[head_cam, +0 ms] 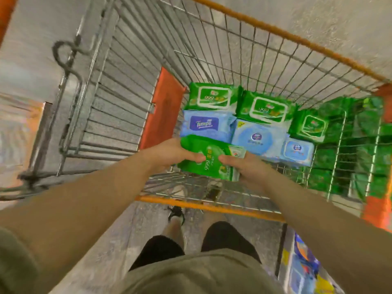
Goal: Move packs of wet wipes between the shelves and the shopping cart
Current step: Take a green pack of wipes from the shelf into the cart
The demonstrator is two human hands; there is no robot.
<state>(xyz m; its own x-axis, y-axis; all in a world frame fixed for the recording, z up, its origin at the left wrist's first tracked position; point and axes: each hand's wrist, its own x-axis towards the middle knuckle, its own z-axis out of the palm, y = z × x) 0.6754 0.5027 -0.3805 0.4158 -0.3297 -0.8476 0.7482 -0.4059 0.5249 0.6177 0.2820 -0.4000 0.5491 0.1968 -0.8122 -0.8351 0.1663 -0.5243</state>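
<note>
Looking down from the head cam: olive shirt and black shorts at the bottom edge, both bare forearms stretched fwd over the near orange rim of the shopping cart [212,205]. Left hand [169,154] and right hand [247,166] are both closed around one green wipes pack [209,160] marked "999", left on its left end, right on its right end, thumbs on top and nearly meeting at the middle. Pack is held low inside the cart at the near end; can't tell if it touches the wire floor.

Just beyond it, a Tempo pack [209,125], blue w/ purple label, sits at left, a round-lid blue pack [257,137] beside it, and a small blue pack [297,150] further right. Behind those, a row of green "999" packs: far-left green pack [212,96], middle green pack [266,108], and right green pack [310,125], the last tilted.

An orange panel [163,111] stands at the cart's left side. Shelf stock [303,270] shows blurred at lower right.
</note>
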